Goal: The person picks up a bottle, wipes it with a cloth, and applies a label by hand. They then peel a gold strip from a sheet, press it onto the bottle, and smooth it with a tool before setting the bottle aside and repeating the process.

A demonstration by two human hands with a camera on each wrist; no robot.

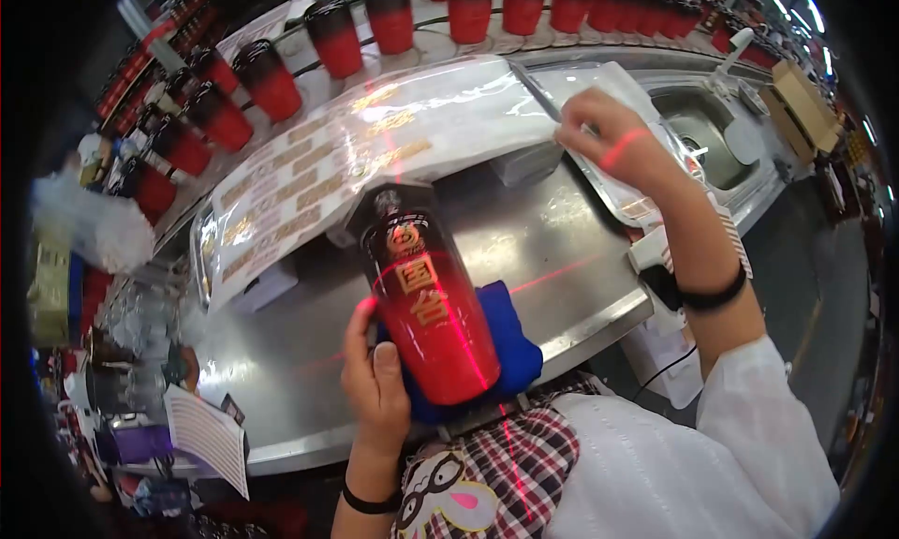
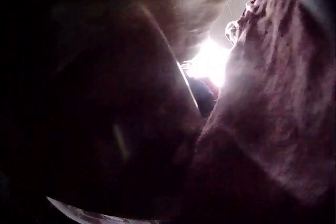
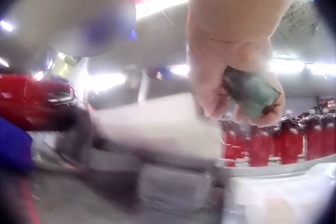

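A glossy bottle (image 1: 435, 324), black fading to red with gold characters, lies with its neck pointing away from the body. Its lower end rests on a folded blue cloth (image 1: 518, 338). My left hand (image 1: 376, 389) is at the bottle's left side, thumb and visible finger straight; its other fingers are hidden. Raised over the counter to the right, my right hand (image 1: 623, 146) has its fingers curled round a small dark-green piece (image 3: 257, 95), whose kind I cannot tell. The left wrist view is mostly dark, with folds of the apron (image 2: 273, 87) on its right.
Beyond the bottle, a sloping board carries a sheet of gold decals (image 1: 309, 178). A clear plastic box (image 1: 524, 164) sits beneath its right end. Several black-and-red bottles (image 1: 389, 14) line the back. At right are a steel sink (image 1: 698, 118) and a cardboard box (image 1: 801, 108).
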